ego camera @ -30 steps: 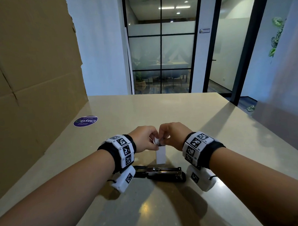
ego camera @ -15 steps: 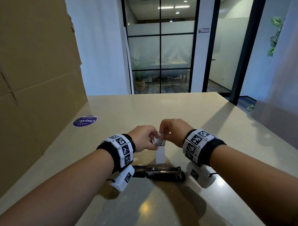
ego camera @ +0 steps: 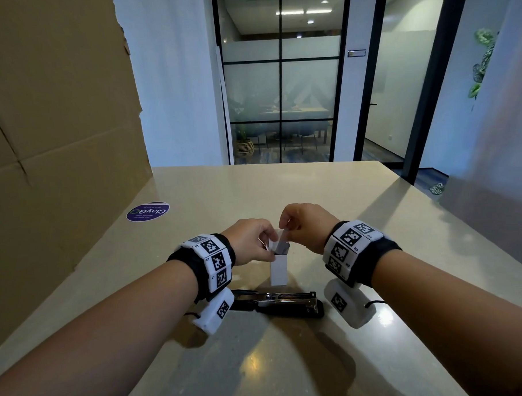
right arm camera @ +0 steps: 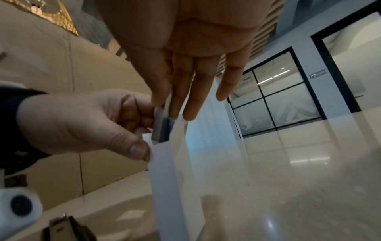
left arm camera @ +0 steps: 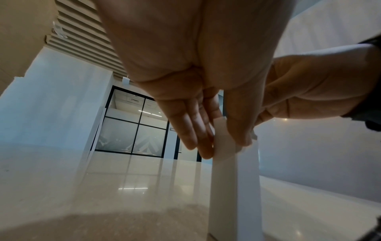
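A small white box [ego camera: 279, 272] stands upright on the beige table [ego camera: 291, 361]. My left hand [ego camera: 268, 247] pinches its open top between thumb and fingers, and the wrist view shows the fingers [left arm camera: 198, 133] laid along the box [left arm camera: 233, 187]. Just above it, my right hand [ego camera: 285, 229] pinches a grey metal staple strip [ego camera: 281, 247] that sticks up out of the box. In the right wrist view the strip [right arm camera: 161, 128] sits between thumb and forefinger, its lower end inside the box [right arm camera: 171, 179]. A black stapler [ego camera: 276, 305] lies open in front of the box.
A large cardboard sheet [ego camera: 57, 147] stands along the table's left side. A round purple sticker [ego camera: 147, 211] lies near it. Glass partitions [ego camera: 279, 92] and a doorway are beyond the table's far edge.
My right hand has lifted slightly, and more of the grey strip shows above the box. The left hand stays on the box top.
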`<state>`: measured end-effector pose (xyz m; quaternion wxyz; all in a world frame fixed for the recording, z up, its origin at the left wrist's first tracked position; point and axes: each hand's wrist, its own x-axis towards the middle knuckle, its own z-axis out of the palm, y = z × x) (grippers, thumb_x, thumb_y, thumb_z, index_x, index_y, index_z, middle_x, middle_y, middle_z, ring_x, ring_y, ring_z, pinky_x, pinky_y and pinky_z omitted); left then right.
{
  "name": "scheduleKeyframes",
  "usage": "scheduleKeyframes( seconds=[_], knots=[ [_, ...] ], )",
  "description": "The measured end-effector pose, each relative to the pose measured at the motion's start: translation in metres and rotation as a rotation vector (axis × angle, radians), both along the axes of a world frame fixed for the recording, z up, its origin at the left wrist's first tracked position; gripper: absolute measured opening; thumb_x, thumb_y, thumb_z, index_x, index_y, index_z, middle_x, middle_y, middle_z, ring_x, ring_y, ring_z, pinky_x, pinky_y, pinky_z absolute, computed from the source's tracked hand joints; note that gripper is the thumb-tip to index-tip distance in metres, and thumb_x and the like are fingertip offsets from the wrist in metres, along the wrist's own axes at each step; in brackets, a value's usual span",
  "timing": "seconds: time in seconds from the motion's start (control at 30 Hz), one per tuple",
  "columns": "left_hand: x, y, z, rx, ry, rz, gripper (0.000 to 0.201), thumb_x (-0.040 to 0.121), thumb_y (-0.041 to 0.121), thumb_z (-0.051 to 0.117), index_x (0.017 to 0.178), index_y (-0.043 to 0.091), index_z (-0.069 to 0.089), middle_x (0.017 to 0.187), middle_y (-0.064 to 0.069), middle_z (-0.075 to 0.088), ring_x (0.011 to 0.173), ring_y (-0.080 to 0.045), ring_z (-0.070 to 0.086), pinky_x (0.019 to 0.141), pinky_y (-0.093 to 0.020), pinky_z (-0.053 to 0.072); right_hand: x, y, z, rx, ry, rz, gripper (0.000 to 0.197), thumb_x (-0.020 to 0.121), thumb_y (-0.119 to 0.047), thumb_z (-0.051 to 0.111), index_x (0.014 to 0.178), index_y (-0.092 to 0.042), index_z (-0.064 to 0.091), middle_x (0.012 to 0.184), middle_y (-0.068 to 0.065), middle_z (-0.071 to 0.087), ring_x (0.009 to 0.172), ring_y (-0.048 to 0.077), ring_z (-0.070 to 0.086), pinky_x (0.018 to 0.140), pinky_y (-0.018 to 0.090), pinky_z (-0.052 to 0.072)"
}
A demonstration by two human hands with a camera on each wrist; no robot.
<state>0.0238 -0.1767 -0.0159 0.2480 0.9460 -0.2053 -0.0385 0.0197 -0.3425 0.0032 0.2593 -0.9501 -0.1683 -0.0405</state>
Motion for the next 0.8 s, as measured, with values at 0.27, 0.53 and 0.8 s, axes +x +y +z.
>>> scheduleKeyframes(
  seconds=[0.27,0.53,0.8],
  knots=[
    [0.000,-0.001,0.001,-0.001,0.014,-0.006,0.034,0.076,0.020,0.077,0.107,0.014,0.063,0.101,0.002,0.061,0.083,-0.015,0.059,0.082,-0.030,0.050,-0.003,0.006,-0.001,0.161,-0.056,-0.043,0.024,0.085,-0.002,0.041,0.085,-0.017,0.060,0.085,0.010,0.069,0.082,0.027,0.064,0.073,0.035,0.052],
    [0.000,-0.001,0.000,-0.002,0.016,0.003,0.034,0.076,0.020,0.077,0.107,0.015,0.063,0.098,0.002,0.060,0.080,-0.014,0.057,0.080,-0.028,0.049,-0.008,0.010,0.007,0.404,0.077,-0.179,0.017,0.085,-0.005,0.040,0.074,-0.010,0.052,0.063,0.008,0.057,0.059,0.035,0.069,0.065,0.044,0.059],
    [-0.001,0.001,-0.001,-0.031,0.014,-0.001,0.032,0.075,0.019,0.078,0.104,0.016,0.063,0.099,0.001,0.062,0.079,-0.013,0.059,0.081,-0.029,0.050,-0.007,0.009,-0.006,-0.116,0.079,-0.128,0.024,0.091,-0.021,0.046,0.106,-0.009,0.061,0.109,0.011,0.065,0.094,0.027,0.058,0.078,0.035,0.045]
  ],
)
